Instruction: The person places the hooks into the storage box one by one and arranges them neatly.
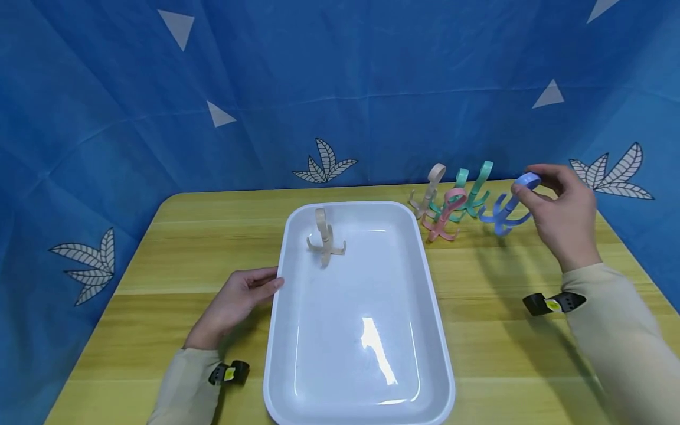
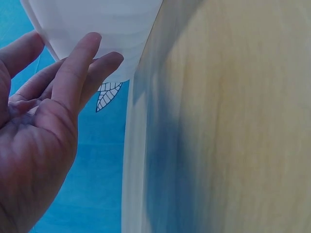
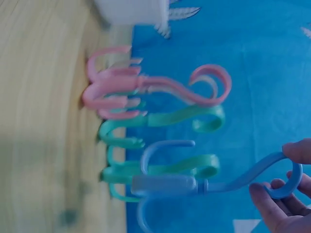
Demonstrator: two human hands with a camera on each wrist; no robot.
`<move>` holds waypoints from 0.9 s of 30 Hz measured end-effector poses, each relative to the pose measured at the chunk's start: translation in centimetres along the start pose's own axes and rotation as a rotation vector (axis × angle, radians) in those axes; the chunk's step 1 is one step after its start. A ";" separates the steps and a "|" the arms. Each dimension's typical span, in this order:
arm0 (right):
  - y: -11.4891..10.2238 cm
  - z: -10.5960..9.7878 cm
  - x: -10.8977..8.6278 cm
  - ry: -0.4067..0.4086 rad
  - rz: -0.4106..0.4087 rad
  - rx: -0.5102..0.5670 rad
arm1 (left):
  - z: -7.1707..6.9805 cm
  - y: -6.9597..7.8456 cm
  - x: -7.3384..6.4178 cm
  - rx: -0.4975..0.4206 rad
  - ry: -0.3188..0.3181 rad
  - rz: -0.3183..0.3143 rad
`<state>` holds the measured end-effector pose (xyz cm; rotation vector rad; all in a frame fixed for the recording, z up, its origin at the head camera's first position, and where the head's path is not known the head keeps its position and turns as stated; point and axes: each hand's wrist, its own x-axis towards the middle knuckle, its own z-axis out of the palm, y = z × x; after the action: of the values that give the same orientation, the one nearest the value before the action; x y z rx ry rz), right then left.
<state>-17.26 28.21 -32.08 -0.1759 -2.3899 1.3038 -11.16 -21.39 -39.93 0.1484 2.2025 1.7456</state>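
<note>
My right hand (image 1: 565, 209) pinches the curled top of a blue multi-prong hook (image 1: 504, 212), which hangs with its prongs downward. In the right wrist view, the blue hook (image 3: 165, 185) stands off the wooden surface in front of the green ones. Beside it are a pink hook (image 1: 443, 215), two green hooks (image 1: 480, 186) and a beige hook (image 1: 431, 183), all prongs down. My left hand (image 1: 239, 301) holds the left rim of a white tray (image 1: 273, 354), thumb at the rim and fingers against the outer wall. Inside the tray, near its far end, another beige hook (image 1: 325, 239) stands upright.
The wooden table (image 1: 202, 236) carries the tray and the group of hooks at its back right. A blue patterned cloth (image 1: 265, 59) hangs behind the table's far edge and shows down both sides.
</note>
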 end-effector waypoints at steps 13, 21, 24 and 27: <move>-1.6 -0.7 -0.9 -0.043 -0.045 0.031 | 0.0 0.1 0.0 -0.005 -0.006 0.005; -2.2 -0.7 -1.7 -0.026 -0.102 0.105 | -0.2 0.3 0.1 -0.005 -0.015 0.016; -2.9 -0.9 -2.0 -0.021 -0.127 0.126 | -0.2 0.2 0.1 0.005 -0.008 0.013; -3.7 -0.8 -2.3 -0.024 -0.162 0.148 | -0.2 0.0 0.0 0.013 0.003 0.002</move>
<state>-14.51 26.11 -29.31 0.0741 -2.2629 1.4047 -11.19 -21.55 -39.87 0.1515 2.2171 1.7339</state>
